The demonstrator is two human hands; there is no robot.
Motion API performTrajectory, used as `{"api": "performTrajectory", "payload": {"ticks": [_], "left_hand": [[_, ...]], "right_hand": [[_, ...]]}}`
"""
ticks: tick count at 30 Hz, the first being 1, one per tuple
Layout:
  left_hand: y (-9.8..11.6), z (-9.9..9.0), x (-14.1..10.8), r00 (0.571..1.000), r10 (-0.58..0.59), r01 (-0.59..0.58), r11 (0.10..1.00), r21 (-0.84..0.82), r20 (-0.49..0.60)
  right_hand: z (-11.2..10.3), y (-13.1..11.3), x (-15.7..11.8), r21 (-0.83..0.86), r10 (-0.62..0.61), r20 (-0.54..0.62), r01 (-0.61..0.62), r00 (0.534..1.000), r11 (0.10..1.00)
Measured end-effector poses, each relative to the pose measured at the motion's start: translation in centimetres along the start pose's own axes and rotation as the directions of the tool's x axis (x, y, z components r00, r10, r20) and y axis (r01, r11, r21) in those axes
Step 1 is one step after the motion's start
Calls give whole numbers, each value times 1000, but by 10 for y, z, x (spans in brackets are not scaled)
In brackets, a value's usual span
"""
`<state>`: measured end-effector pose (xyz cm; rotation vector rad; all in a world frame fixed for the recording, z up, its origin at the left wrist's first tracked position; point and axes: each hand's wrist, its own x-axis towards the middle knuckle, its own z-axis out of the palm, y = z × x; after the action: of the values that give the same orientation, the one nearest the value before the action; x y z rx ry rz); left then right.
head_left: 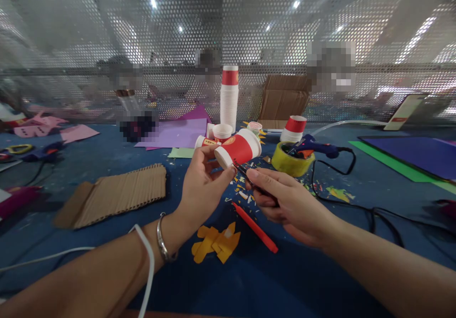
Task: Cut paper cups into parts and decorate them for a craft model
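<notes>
A red and white paper cup (244, 146) is tilted on its side in my left hand (204, 182), whose fingers and thumb hold it near its lower end. My right hand (276, 197) is wrapped round a dark-handled tool (258, 187), its tip touching the cup's lower edge beside my left thumb. The tool's blades are hard to make out. Beneath my hands, a red marker (255, 228) and folded yellow-orange paper pieces (216, 243) lie on the blue table, with small paper scraps around them.
A tall cup stack (229, 102) stands behind. To the right are yellow tape (292, 162), with a blue glue gun (317, 147) on it, a black cable and coloured sheets (413, 154). Corrugated cardboard (123, 190) lies left. A white cable (148, 261) crosses my left forearm.
</notes>
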<state>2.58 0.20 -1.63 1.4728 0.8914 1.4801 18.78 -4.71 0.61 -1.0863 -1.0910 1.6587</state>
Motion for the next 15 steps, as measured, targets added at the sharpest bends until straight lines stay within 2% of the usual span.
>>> {"api": "performTrajectory", "payload": {"ticks": [15], "left_hand": [[0, -1, 0, 1000, 31, -31, 999, 30, 5]], "right_hand": [[0, 4, 1, 11, 3, 11, -3, 1000, 1000]]}}
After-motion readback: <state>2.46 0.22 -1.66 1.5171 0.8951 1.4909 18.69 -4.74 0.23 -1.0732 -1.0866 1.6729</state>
